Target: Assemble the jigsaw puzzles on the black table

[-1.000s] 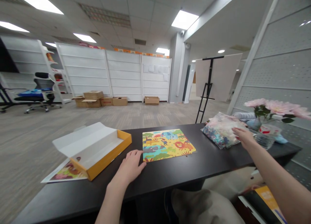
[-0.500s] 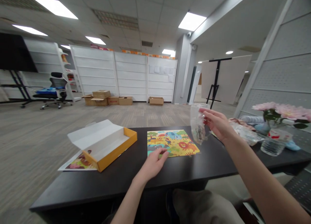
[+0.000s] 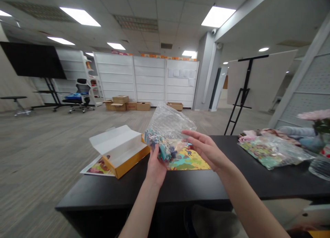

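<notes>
A clear plastic bag (image 3: 168, 119) of small, colourful jigsaw pieces is held up above the table. My left hand (image 3: 156, 167) grips its lower left part, thumb against the loose pieces. At the bag's right side is my right hand (image 3: 206, 148), its fingers stretched out toward the plastic; whether they touch it I cannot tell. Beneath the bag lies a bright animal picture sheet (image 3: 197, 162), partly covered by the bag and my right hand. To the left stands an opened yellow box (image 3: 131, 159) with a white inside, its flap raised, over a printed sheet (image 3: 99, 167).
The black table (image 3: 180, 188) stretches across in front of me. At its right are another clear bag (image 3: 273, 152) with colourful contents, folded cloths (image 3: 296, 131), a glass vase (image 3: 319, 167) and pink flowers (image 3: 314, 115). Cardboard boxes (image 3: 120, 104) stand on the far floor.
The bag of pieces came left from my right hand into my left hand, which lifted off the picture sheet. My right hand moved left with it. The view turned slightly.
</notes>
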Motion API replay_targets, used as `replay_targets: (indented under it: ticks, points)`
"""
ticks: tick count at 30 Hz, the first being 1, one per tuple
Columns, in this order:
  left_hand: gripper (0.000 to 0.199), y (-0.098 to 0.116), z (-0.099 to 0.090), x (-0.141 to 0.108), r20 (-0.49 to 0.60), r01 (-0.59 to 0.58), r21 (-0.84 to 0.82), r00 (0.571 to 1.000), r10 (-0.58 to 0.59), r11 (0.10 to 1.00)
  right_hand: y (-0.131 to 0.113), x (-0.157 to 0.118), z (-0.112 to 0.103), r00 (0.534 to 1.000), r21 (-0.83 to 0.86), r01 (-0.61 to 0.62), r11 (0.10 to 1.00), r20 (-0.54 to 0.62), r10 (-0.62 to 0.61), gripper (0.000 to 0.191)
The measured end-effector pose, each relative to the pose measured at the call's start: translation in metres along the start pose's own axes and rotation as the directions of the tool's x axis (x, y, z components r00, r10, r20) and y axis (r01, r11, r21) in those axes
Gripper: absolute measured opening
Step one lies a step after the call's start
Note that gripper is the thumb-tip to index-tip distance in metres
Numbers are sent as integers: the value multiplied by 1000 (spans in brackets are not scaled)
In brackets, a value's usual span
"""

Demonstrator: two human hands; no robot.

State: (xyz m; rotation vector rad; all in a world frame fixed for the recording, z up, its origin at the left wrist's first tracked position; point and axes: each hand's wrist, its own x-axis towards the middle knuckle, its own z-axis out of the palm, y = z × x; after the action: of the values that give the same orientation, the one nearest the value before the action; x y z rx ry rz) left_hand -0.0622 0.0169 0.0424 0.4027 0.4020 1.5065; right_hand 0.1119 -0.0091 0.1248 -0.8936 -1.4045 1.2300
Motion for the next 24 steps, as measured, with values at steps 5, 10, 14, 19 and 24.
replay_targets:
  ticks: [5, 10, 14, 19, 24]
  points:
    - [38, 12, -9, 3, -83, -35, 112, 996, 44, 993, 1, 20, -24, 946, -176, 215, 961, -206, -250, 31]
    - [48, 21, -18, -2, -62, 90, 321, 995, -74, 943, 18, 30, -60, 881, -153, 235, 960, -383, -277, 31]
    - [49, 20, -26, -1, -48, 193, 431, 980, -192, 881, 33, 25, -71, 998, -291, -55, 955, -38, 46, 38]
    - [50, 13, -29, -1, -39, 228, 467, 971, -237, 855, 48, 27, -56, 954, -383, -93, 919, 230, 192, 36]
    - [46, 0, -25, -1, -58, 253, 468, 965, -256, 847, 68, 33, -45, 920, -353, -116, 928, 313, 234, 35]
